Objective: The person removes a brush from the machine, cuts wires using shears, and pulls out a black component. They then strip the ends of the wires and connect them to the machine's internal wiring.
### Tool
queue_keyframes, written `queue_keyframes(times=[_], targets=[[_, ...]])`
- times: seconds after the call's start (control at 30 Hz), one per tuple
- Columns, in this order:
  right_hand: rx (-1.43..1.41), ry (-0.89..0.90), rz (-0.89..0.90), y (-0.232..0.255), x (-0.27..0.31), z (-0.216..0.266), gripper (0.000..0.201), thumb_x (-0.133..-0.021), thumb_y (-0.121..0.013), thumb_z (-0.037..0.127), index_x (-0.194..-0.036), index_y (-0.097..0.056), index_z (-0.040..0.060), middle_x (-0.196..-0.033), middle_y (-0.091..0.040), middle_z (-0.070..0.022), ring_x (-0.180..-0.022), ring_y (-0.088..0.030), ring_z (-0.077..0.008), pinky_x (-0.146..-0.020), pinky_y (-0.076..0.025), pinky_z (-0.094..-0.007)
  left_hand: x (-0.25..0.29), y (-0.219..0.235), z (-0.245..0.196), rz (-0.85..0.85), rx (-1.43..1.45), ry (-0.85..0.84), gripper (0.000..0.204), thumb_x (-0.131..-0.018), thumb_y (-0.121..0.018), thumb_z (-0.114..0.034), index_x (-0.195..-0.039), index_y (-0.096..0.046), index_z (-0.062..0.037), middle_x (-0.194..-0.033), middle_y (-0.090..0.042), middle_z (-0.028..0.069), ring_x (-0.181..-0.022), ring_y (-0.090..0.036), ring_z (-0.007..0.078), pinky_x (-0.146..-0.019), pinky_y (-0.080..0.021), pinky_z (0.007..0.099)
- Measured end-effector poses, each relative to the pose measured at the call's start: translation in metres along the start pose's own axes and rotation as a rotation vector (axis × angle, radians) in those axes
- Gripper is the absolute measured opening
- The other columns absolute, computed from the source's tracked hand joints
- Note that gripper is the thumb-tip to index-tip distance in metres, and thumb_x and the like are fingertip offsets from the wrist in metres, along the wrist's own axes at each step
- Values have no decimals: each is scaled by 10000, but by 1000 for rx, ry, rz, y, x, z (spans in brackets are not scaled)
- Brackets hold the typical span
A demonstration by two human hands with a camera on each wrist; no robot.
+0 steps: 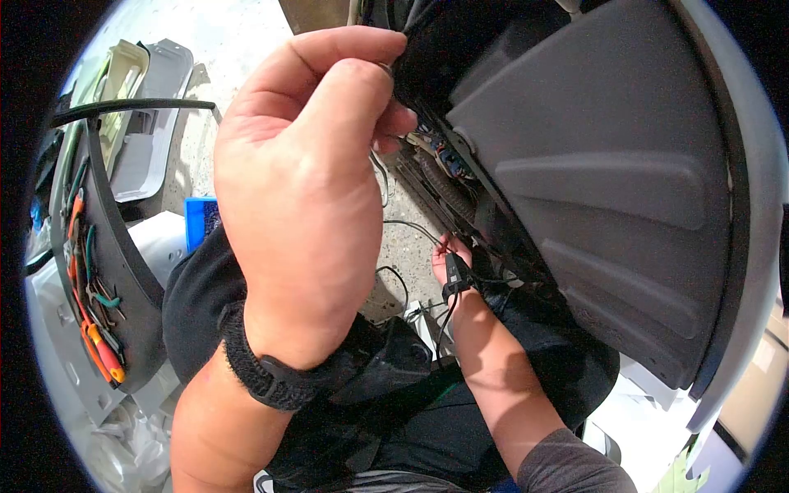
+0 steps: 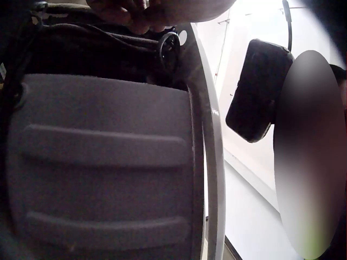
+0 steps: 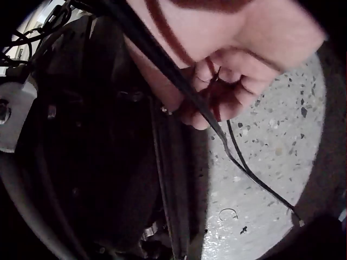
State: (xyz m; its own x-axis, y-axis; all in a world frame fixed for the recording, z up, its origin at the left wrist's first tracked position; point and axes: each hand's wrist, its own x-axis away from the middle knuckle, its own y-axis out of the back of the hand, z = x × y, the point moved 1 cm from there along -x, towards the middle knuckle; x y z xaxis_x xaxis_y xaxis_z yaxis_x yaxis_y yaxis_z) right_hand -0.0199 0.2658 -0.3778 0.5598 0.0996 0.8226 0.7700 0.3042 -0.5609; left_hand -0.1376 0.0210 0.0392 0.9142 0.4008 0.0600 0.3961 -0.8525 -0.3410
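My left hand (image 1: 308,181), raised close to the head camera, pinches a small dark piece (image 1: 388,71) between thumb and forefinger. Most of that piece is hidden, so I cannot tell its kind. In the left wrist view only the fingers (image 2: 143,19) show, at the top edge. Lower down, my right hand (image 1: 452,253) is beside the bundled wiring under a dark grey ribbed panel (image 1: 600,189). Its fingers curl in around a thin black wire (image 3: 238,154), which runs out over the speckled floor. A thicker black cable (image 3: 173,81) crosses in front of this hand.
A colourful wiring bundle (image 1: 448,156) and corrugated conduit run along the panel's edge. To the left, a dark tray-like part (image 1: 131,304) carries pliers and screwdrivers (image 1: 103,349). Light plastic trim pieces (image 1: 152,123) lie behind it, near a blue box (image 1: 197,220). Loose cables lie on the floor.
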Motion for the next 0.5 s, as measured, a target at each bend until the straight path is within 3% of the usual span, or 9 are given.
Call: queue_keyframes(times=[0.13,0.3,0.37,0.5], targets=[[-16,-33,-18,-11,7,-4,174,-777,-589,140,-929,-593,54,-855,-629,-70,-760,-605,-203,-697,-479,-299,1,-2,0,1,-10,-2,161,-822,-493,-65,-932,-585,8,-859,-587,61,-643,-505,96,-590,-399,212],[106,27,14,-5,-7,-1,186,-749,-616,85,-933,-589,73,-842,-628,-57,-766,-595,-183,-660,-466,-298,1,-3,-2,-8,-32,15,158,-821,-497,-65,-930,-586,8,-843,-590,56,-634,-505,88,-581,-393,207],[85,52,-68,-7,-6,-1,130,-844,-495,120,-894,-572,27,-811,-631,-81,-727,-596,-186,-640,-467,-306,2,-4,-2,-17,-60,21,159,-822,-495,-65,-932,-584,9,-843,-592,55,-625,-501,87,-574,-388,206],[75,53,-63,-11,-1,-1,109,-831,-501,92,-872,-578,26,-794,-628,-86,-717,-598,-186,-618,-467,-298,1,-4,-3,-28,-55,28,155,-824,-494,-66,-925,-585,11,-828,-587,50,-614,-495,85,-567,-384,202]])
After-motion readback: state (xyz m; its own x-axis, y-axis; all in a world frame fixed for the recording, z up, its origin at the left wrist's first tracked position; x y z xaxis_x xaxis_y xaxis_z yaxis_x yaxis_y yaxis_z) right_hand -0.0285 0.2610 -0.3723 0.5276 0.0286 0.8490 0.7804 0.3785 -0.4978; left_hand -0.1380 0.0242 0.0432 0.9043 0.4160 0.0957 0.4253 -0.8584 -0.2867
